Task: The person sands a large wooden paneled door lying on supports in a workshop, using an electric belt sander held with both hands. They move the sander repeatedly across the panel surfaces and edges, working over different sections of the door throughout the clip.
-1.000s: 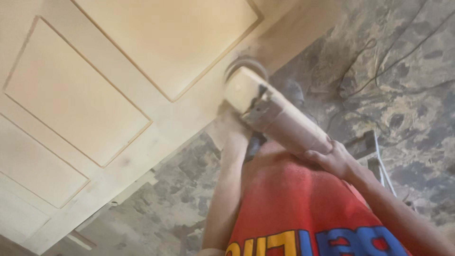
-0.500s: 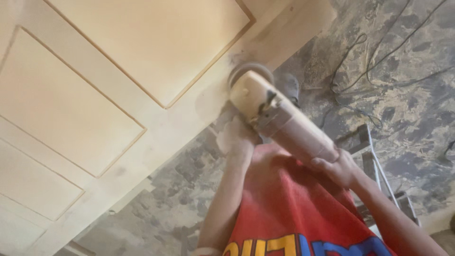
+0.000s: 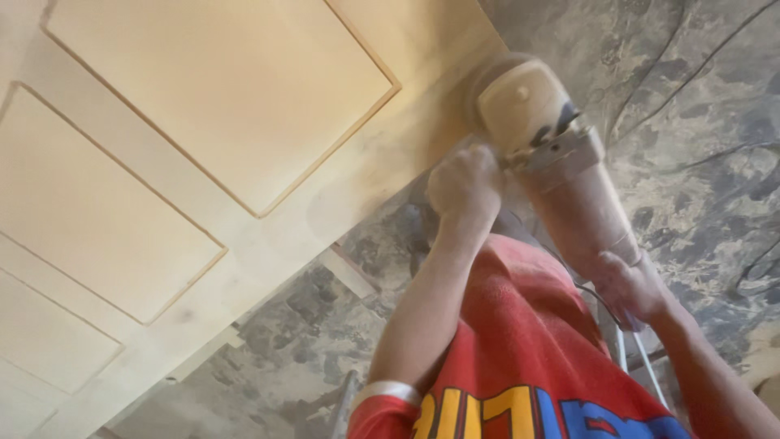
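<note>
Looking down from the head camera, we see our angle grinder (image 3: 552,154), coated in pale dust, at the upper right of the frame. Its long axis slants from lower right up to upper left, with the round head pointing up-left and resting against the edge of the panelled wooden door (image 3: 219,138). Our left hand (image 3: 465,183) is closed around the side handle just beside the head. Our right hand (image 3: 630,286) is wrapped around the tail of the body, where a cord (image 3: 605,301) trails off. Below lies a blotchy grey floor (image 3: 699,122).
</note>
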